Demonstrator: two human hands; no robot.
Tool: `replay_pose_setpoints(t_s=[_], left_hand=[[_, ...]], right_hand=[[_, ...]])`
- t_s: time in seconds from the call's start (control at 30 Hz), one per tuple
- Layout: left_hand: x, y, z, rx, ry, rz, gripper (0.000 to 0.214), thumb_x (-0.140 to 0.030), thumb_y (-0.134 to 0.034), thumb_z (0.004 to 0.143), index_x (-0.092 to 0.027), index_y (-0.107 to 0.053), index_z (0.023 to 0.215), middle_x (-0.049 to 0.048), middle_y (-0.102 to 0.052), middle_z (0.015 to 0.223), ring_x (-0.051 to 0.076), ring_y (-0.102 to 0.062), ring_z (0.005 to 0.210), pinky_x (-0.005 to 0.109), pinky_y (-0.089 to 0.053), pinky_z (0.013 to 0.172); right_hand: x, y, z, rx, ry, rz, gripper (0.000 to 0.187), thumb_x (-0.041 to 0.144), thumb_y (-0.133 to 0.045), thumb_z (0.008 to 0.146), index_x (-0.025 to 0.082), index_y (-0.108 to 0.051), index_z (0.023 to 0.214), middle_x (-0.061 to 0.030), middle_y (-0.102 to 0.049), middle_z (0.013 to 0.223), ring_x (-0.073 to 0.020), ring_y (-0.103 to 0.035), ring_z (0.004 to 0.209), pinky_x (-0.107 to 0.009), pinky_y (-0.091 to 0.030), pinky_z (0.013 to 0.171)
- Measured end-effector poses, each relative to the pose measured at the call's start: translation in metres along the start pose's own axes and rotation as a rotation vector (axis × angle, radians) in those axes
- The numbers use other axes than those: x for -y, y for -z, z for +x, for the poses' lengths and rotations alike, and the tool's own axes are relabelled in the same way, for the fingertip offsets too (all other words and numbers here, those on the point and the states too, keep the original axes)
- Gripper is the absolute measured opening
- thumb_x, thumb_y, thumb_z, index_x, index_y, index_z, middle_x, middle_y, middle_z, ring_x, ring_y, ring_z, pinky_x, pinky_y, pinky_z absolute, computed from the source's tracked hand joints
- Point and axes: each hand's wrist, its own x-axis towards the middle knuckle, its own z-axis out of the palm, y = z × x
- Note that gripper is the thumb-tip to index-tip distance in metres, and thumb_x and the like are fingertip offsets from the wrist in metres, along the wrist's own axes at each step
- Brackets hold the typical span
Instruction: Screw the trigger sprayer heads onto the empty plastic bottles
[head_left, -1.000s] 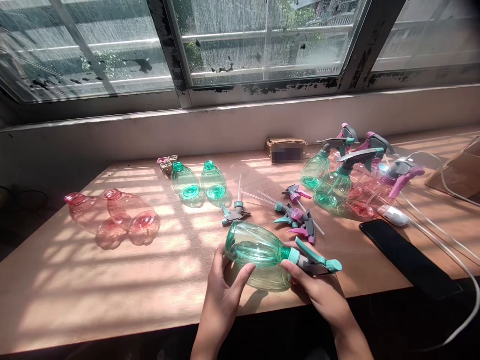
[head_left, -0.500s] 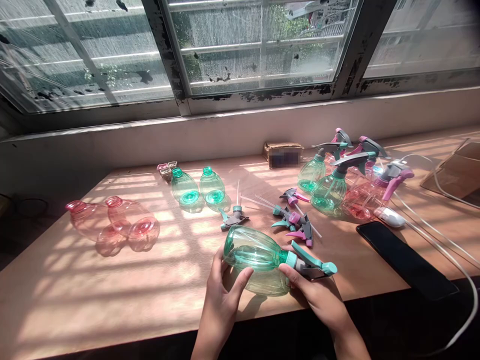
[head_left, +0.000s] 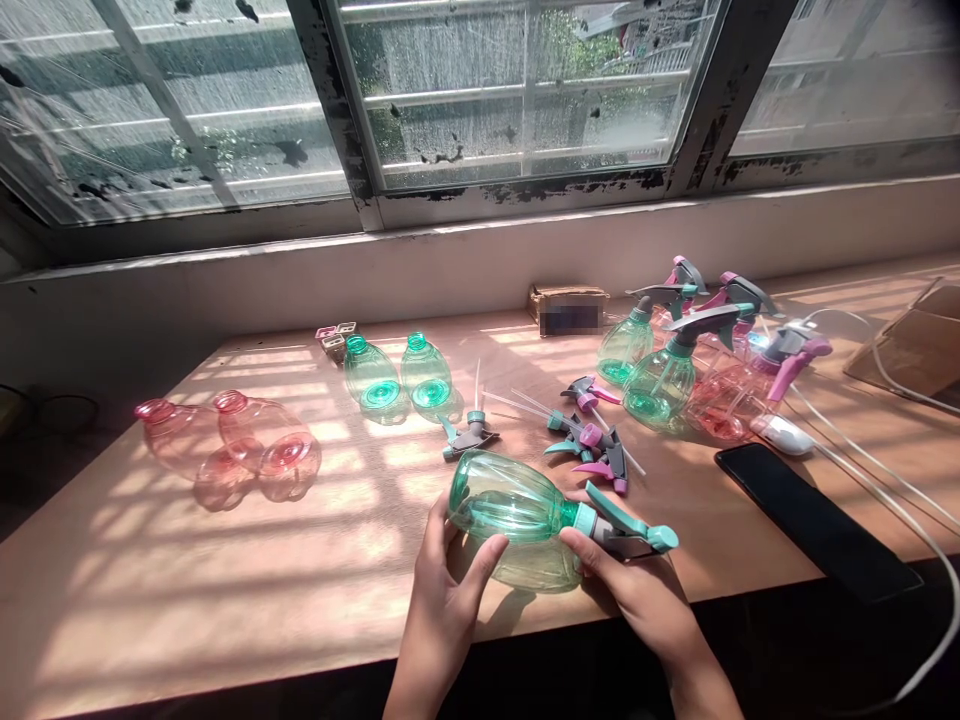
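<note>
A clear green spray bottle (head_left: 514, 500) lies on its side between my hands, above the table's front edge. My left hand (head_left: 454, 560) is closed around its base end, thumb against the near side. At the neck, my right hand (head_left: 611, 570) grips by the teal collar, with its fingers partly hidden underneath. The trigger head (head_left: 630, 528), grey with a teal lever, is fitted on the neck and points right. Just beyond the bottle lies a loose grey-and-teal trigger head (head_left: 472, 436). A pile of pink and teal trigger heads (head_left: 589, 440) is to its right.
Two green bottles (head_left: 426, 378) without heads stand farther back, and two pink ones (head_left: 270, 435) are at left. Assembled spray bottles (head_left: 660, 385) cluster at right, near a white mouse (head_left: 781, 434), cables and a black phone (head_left: 814, 520). A small cardboard box (head_left: 568, 310) sits by the wall.
</note>
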Motion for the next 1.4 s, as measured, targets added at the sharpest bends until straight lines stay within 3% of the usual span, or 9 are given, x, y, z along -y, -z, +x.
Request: replay_pose_setpoints(t_s=[0.17, 0.47, 0.87, 1.03, 1.17, 1.33, 1.4], left_hand=[[-0.0017, -0.0004, 0.0002, -0.002, -0.007, 0.002, 0.056, -0.043, -0.073, 0.089, -0.025, -0.051, 0.137, 0.0108, -0.069, 0.134, 0.031, -0.062, 0.130, 0.046, -0.047, 0.109], [-0.0026, -0.0013, -0.0005, 0.001, -0.013, 0.009, 0.055, -0.042, -0.072, 0.090, -0.025, -0.052, 0.138, 0.0102, -0.068, 0.138, 0.030, -0.059, 0.133, 0.044, -0.047, 0.109], [0.0011, 0.0034, 0.0016, 0.033, -0.015, 0.027, 0.059, -0.043, -0.072, 0.091, -0.027, -0.049, 0.143, 0.0103, -0.066, 0.140, 0.030, -0.060, 0.134, 0.043, -0.047, 0.111], [-0.0007, 0.0033, 0.0013, 0.024, -0.017, 0.045, 0.058, -0.043, -0.073, 0.090, -0.027, -0.052, 0.142, 0.0099, -0.068, 0.137, 0.031, -0.060, 0.134, 0.043, -0.049, 0.110], [-0.0007, 0.0028, 0.0015, 0.032, -0.011, 0.047, 0.059, -0.042, -0.073, 0.091, -0.027, -0.050, 0.144, 0.0096, -0.068, 0.138, 0.031, -0.060, 0.134, 0.043, -0.049, 0.110], [0.0042, 0.0018, 0.0017, 0.003, -0.031, 0.022, 0.061, -0.043, -0.074, 0.089, -0.027, -0.051, 0.143, 0.0098, -0.068, 0.139, 0.030, -0.060, 0.133, 0.042, -0.048, 0.110], [0.0056, 0.0018, 0.0017, 0.009, -0.027, 0.013, 0.060, -0.042, -0.074, 0.090, -0.027, -0.051, 0.142, 0.0091, -0.068, 0.138, 0.029, -0.061, 0.132, 0.041, -0.049, 0.108]], right_hand=[[-0.0007, 0.0024, 0.0002, 0.055, -0.026, -0.024, 0.036, 0.052, -0.079, 0.086, 0.027, -0.077, 0.112, 0.0018, -0.070, 0.080, -0.0272, -0.069, 0.086, -0.038, -0.057, 0.090], [0.0041, 0.0056, 0.0020, 0.120, -0.008, -0.044, 0.029, 0.052, -0.076, 0.090, 0.026, -0.079, 0.102, 0.0000, -0.076, 0.095, -0.0250, -0.070, 0.090, -0.032, -0.056, 0.088], [0.0028, 0.0070, 0.0016, 0.112, -0.027, -0.061, 0.032, 0.055, -0.076, 0.088, 0.024, -0.078, 0.098, 0.0003, -0.072, 0.083, -0.0263, -0.069, 0.083, -0.036, -0.056, 0.086], [-0.0040, 0.0082, 0.0021, 0.085, -0.024, -0.062, 0.034, 0.054, -0.079, 0.087, 0.025, -0.078, 0.104, -0.0001, -0.074, 0.088, -0.0256, -0.068, 0.085, -0.038, -0.055, 0.089], [-0.0047, 0.0088, 0.0025, 0.113, -0.034, -0.065, 0.027, 0.051, -0.077, 0.089, 0.026, -0.077, 0.098, 0.0003, -0.074, 0.093, -0.0244, -0.065, 0.086, -0.036, -0.052, 0.088], [-0.0031, 0.0083, 0.0036, 0.093, -0.053, -0.050, 0.035, 0.050, -0.078, 0.089, 0.027, -0.074, 0.114, 0.0013, -0.072, 0.093, -0.0253, -0.063, 0.089, -0.037, -0.049, 0.090], [-0.0039, 0.0087, 0.0029, 0.120, -0.029, -0.047, 0.027, 0.049, -0.077, 0.091, 0.027, -0.076, 0.106, 0.0019, -0.071, 0.090, -0.0242, -0.063, 0.089, -0.035, -0.048, 0.088]])
